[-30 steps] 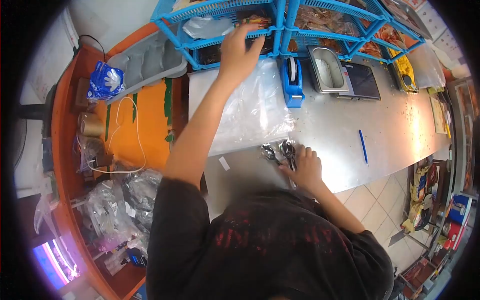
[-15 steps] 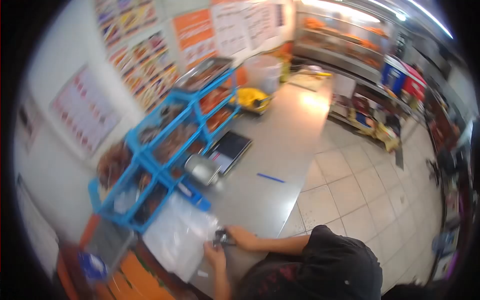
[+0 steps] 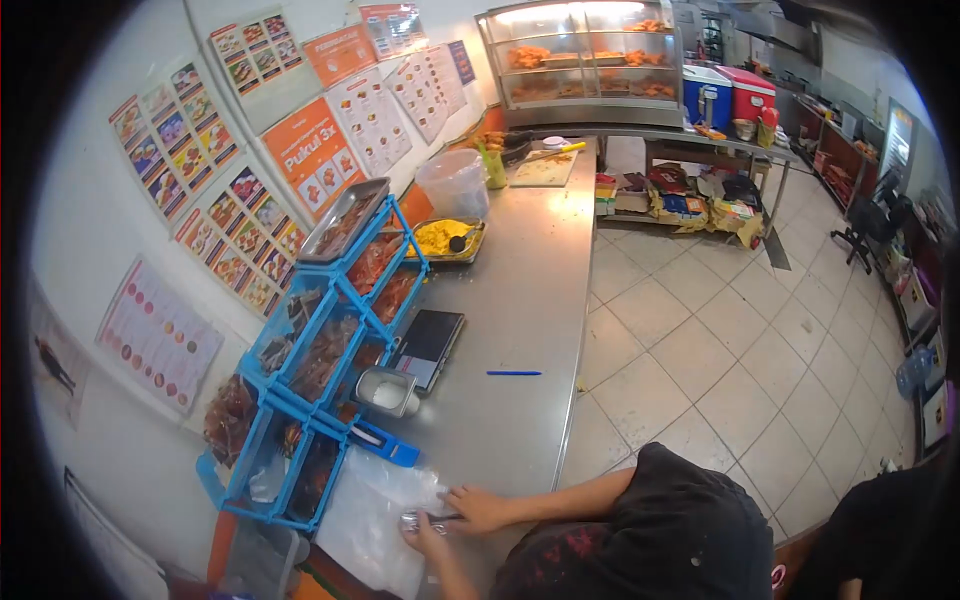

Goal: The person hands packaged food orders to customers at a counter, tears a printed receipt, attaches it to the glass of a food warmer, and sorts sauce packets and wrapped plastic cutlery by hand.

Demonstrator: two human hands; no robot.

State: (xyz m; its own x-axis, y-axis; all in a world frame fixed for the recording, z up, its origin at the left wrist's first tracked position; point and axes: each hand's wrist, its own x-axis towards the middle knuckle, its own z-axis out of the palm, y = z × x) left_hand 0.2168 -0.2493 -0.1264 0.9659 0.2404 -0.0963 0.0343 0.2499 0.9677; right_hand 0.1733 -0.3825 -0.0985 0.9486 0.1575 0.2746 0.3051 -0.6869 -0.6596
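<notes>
My left hand [image 3: 432, 542] is closed on a small shiny metallic object with a dark part [image 3: 412, 522]; its exact kind is hard to make out. Beside it, my right hand [image 3: 482, 509] has its fingers stretched out toward the plastic sheets, its thumb side close to the dark part. Clear plastic sheets or bags [image 3: 375, 525] lie flat on the steel counter under and left of the hands. A blue device with a small window [image 3: 390, 445] rests just above the sheets.
Blue stacked baskets [image 3: 268, 395] with packets line the wall. On the steel counter [image 3: 515, 300] are a metal container [image 3: 387, 392], a black flat box [image 3: 430, 345], a blue pen [image 3: 514, 373] and a tray of yellow food [image 3: 445, 240]. Another person's dark clothing [image 3: 885, 535] shows lower right.
The view has turned and sharpened. My right hand has shifted off the metallic object, its fingers now extended over the plastic. My left hand keeps hold of the object.
</notes>
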